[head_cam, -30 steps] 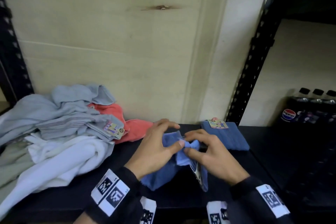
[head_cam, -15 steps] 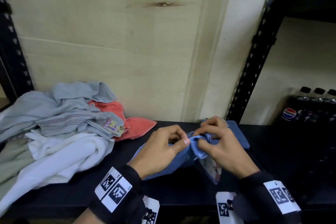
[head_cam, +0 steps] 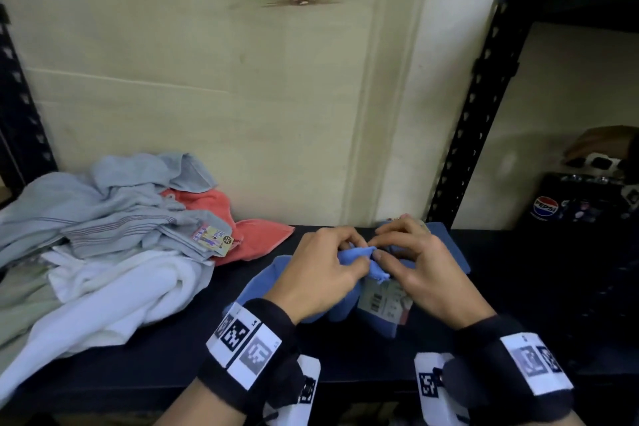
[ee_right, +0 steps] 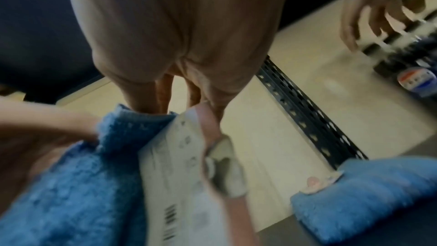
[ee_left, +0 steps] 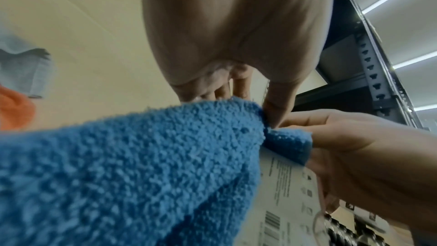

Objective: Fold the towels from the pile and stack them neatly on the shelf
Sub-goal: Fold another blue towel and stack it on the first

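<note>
A small blue towel (head_cam: 269,284) with a white paper tag (head_cam: 383,299) hangs bunched between my two hands above the black shelf (head_cam: 173,349). My left hand (head_cam: 349,261) pinches its top edge, as the left wrist view shows on the blue towel (ee_left: 132,166). My right hand (head_cam: 383,252) pinches the same edge just beside it, seen close on the blue towel (ee_right: 78,184) and its tag (ee_right: 175,160). A folded blue towel (head_cam: 453,245) lies flat behind my right hand, also visible as the folded towel (ee_right: 369,190). The pile of unfolded towels (head_cam: 103,245) sits at the left.
The pile holds grey, white, pale green and coral towels (head_cam: 256,232). A black slotted upright (head_cam: 477,90) stands right of centre. Dark soda bottles (head_cam: 567,207) fill the bay to the right, and another person's hand (ee_right: 369,16) hovers over them.
Both hands have moved away from me and slightly up with the blue towel, bunching its top edge between the fingertips. The pile has not moved.
</note>
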